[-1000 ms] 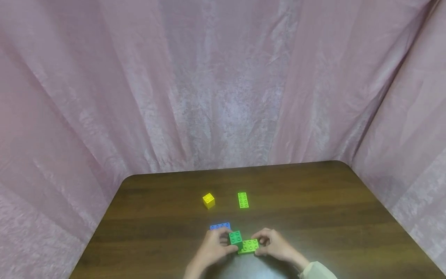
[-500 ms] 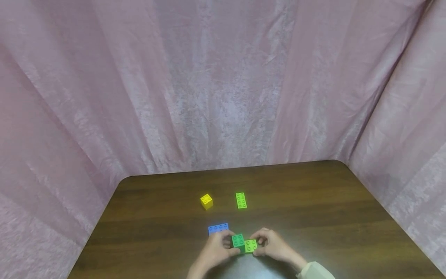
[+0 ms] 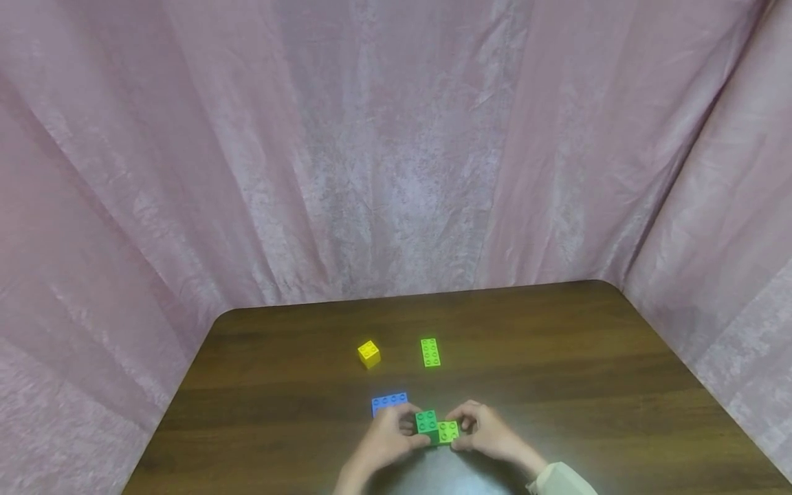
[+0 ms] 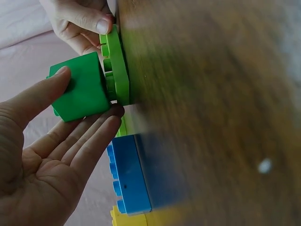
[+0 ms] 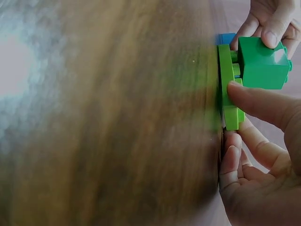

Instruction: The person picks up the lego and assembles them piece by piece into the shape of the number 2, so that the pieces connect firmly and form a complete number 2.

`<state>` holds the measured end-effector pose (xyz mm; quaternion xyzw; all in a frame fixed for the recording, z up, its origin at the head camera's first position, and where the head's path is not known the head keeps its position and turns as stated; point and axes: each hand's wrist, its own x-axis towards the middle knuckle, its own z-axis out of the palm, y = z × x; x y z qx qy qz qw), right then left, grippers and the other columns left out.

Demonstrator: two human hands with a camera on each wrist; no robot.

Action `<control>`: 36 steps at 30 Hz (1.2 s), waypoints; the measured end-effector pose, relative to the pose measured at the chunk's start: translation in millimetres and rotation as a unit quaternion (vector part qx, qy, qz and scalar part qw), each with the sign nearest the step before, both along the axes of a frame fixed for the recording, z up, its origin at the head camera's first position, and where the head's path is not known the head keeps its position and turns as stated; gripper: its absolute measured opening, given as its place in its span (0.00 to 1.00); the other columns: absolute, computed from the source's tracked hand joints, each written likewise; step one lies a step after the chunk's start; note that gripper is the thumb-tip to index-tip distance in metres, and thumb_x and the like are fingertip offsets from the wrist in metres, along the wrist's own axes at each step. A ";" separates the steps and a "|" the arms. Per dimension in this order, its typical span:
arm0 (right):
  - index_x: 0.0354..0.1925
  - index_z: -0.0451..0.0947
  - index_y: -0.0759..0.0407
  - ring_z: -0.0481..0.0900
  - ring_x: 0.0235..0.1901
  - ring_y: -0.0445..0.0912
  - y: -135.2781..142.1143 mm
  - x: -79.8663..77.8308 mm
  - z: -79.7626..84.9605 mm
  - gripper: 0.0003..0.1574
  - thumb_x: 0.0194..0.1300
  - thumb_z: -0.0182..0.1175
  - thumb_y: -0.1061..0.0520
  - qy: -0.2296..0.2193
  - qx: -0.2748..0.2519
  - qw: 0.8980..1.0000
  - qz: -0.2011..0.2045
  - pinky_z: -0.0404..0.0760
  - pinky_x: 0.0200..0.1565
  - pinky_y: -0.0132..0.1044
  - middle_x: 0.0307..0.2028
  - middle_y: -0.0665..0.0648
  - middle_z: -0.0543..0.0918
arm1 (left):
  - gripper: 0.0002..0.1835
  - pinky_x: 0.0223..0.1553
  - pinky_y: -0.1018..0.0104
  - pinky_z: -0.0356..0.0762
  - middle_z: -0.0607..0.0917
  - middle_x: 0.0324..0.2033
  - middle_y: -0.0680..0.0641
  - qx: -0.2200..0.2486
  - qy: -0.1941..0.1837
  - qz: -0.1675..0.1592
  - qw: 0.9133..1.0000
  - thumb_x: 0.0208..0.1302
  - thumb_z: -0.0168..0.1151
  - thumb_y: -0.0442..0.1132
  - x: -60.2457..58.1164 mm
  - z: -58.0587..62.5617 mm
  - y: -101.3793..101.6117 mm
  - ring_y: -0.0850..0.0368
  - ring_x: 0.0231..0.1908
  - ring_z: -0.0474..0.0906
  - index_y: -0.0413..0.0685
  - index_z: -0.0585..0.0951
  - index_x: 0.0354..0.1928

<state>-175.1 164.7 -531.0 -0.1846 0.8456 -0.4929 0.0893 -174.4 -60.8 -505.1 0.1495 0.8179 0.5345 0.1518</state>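
Note:
Between thumb and fingers, my left hand (image 3: 388, 436) pinches a dark green two-by-two toy building block (image 3: 425, 421). This block sits over the left end of a thin light green building brick (image 3: 448, 432), whose studs show beneath it in both wrist views. A narrow gap separates the block's body (image 4: 80, 89) from the thin brick's base (image 4: 119, 70); whether block and studs touch I cannot tell. At the other end, my right hand (image 3: 489, 436) holds the thin brick by its edges, with the thumb on one side (image 5: 227, 84). The thin brick lies at the tabletop.
A blue brick (image 3: 390, 400) lies just beyond my left hand, partly hidden by it. Farther back on the brown table (image 3: 526, 344) are a yellow block (image 3: 369, 354) and a second thin light green brick (image 3: 430, 352). Pink curtains (image 3: 396, 172) hang behind the table.
My left hand has shifted the dark green block a little to the right, so it covers more of the thin light green brick's left half. My right hand has stayed about in place.

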 end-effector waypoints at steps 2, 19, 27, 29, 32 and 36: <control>0.42 0.81 0.65 0.70 0.33 0.38 -0.8 0.5 1.1 0.22 0.44 0.72 0.62 -0.019 -0.002 1.000 -0.007 0.72 0.33 0.25 0.33 0.52 0.78 | 0.21 0.44 0.55 0.87 0.85 0.42 0.34 -0.001 0.001 0.000 1.000 0.50 0.71 0.32 0.2 0.7 0.6 0.41 0.43 0.85 0.33 0.79 0.48; 0.43 0.81 0.66 0.70 0.33 0.38 -3.5 1.1 2.7 0.23 0.44 0.72 0.64 -0.031 -0.003 1.000 -0.007 0.71 0.34 0.26 0.34 0.54 0.78 | 0.20 0.43 0.56 0.87 0.86 0.42 0.36 -0.019 0.020 -0.007 1.000 0.51 0.71 0.32 -3.5 -0.1 2.5 0.42 0.43 0.85 0.35 0.80 0.48; 0.44 0.81 0.66 0.70 0.33 0.37 -3.9 -0.5 2.1 0.24 0.45 0.72 0.63 -0.033 0.006 0.999 -0.010 0.72 0.34 0.26 0.33 0.54 0.77 | 0.19 0.43 0.57 0.87 0.86 0.41 0.38 -0.039 0.029 -0.006 0.999 0.51 0.70 0.33 -3.3 0.6 4.3 0.44 0.42 0.85 0.36 0.80 0.47; 0.44 0.81 0.66 0.70 0.33 0.38 -4.0 -0.5 1.9 0.24 0.45 0.72 0.63 -0.034 0.010 0.999 -0.010 0.72 0.34 0.26 0.33 0.54 0.77 | 0.19 0.42 0.59 0.87 0.86 0.41 0.38 -0.046 0.034 -0.006 0.998 0.51 0.70 0.33 -2.8 0.3 4.8 0.45 0.42 0.85 0.36 0.80 0.46; 0.44 0.81 0.65 0.70 0.33 0.38 -3.4 -0.1 2.2 0.24 0.45 0.72 0.62 -0.034 0.009 0.999 -0.010 0.72 0.34 0.26 0.33 0.54 0.77 | 0.18 0.41 0.62 0.86 0.86 0.40 0.40 -0.059 0.050 -0.007 0.997 0.51 0.70 0.33 -3.2 -0.3 6.3 0.49 0.39 0.84 0.37 0.81 0.46; 0.44 0.81 0.66 0.70 0.33 0.38 -0.8 0.3 1.3 0.23 0.46 0.72 0.62 -0.035 0.007 0.999 -0.009 0.72 0.34 0.25 0.34 0.54 0.77 | 0.17 0.38 0.68 0.84 0.86 0.38 0.44 -0.081 0.071 -0.011 0.994 0.51 0.71 0.35 -4.5 -1.0 9.6 0.56 0.36 0.82 0.39 0.82 0.45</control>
